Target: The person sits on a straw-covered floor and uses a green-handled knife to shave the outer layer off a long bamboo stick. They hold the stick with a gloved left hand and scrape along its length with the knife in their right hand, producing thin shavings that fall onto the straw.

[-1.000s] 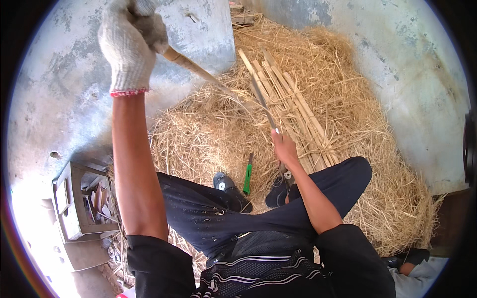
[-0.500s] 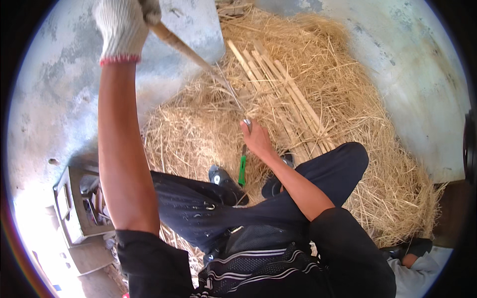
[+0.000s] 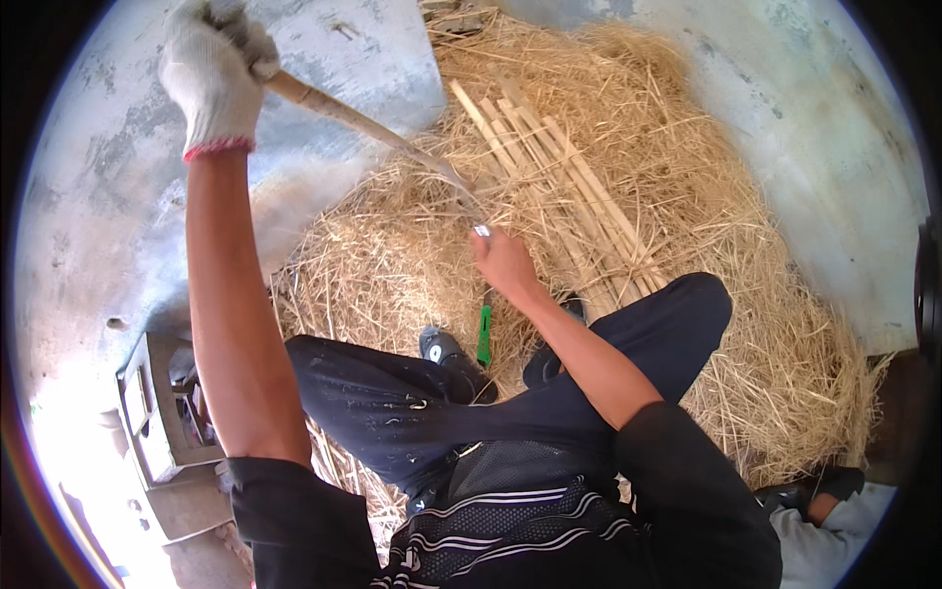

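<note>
My left hand (image 3: 218, 74), in a white knit work glove with a pink cuff, is raised at the upper left. Its fingers are wrapped round a bamboo stick (image 3: 363, 121), which slants down to the right. Low at the middle, my bare right hand (image 3: 505, 263) is closed round the handle of a knife; a shiny metal collar (image 3: 481, 231) shows above the fist. The narrow blade (image 3: 469, 204) meets the lower end of the stick, and their exact contact is hard to make out. Below this hand, a green-handled tool (image 3: 485, 337) lies between my feet.
Wood shavings (image 3: 687, 167) cover the floor, with several split bamboo strips (image 3: 579, 177) lying on them. Pale walls (image 3: 108, 206) rise on both sides. A box-like unit (image 3: 167, 407) stands at the left. Part of another person (image 3: 824, 510) shows at the lower right.
My left hand has shifted left and slightly down, carrying the stick, whose slant is now flatter. The right hand stays nearly in place; less of the blade shows.
</note>
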A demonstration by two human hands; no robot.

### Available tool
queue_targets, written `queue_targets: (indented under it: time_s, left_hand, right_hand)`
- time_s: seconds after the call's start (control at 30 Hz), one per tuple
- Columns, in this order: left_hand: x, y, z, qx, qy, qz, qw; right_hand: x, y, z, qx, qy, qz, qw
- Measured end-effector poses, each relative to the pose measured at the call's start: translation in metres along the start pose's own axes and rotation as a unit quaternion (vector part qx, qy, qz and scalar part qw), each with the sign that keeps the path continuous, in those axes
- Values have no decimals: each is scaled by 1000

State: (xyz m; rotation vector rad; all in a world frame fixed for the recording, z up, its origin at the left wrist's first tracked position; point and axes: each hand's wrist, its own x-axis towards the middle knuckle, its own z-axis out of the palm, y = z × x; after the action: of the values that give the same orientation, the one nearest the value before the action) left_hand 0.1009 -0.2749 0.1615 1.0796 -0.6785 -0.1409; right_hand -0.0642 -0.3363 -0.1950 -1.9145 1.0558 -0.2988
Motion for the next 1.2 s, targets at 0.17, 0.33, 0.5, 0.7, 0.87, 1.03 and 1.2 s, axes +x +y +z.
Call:
queue_targets:
  time_s: [0.17,0.33,0.5,0.7,0.87,1.03,1.2]
  left_hand:
    - [11,-10,5,-30,-47,-13,998]
    - [12,-4,-8,-39,-85,-2,996]
    - [12,-3,-22,-18,-118,12,993]
    - [6,-5,-18,-24,-137,-2,990]
    - [16,0,-18,-25,-216,-4,976]
    - [5,-6,-13,22,-109,10,994]
    - [17,-14,-5,-77,-225,1,971]
  right_hand:
    - [32,109,24,141,50,-6,989]
    - [15,15,-45,314,-141,160,925]
    - [-14,-42,-44,180,3,-96,979]
    - [-6,-43,-28,83,17,-32,996]
    - [-25,-64,-49,98,-10,-20,995]
    - [-43,-65,-30,103,23,-91,990]
    - [-13,-14,-26,82,13,-13,996]
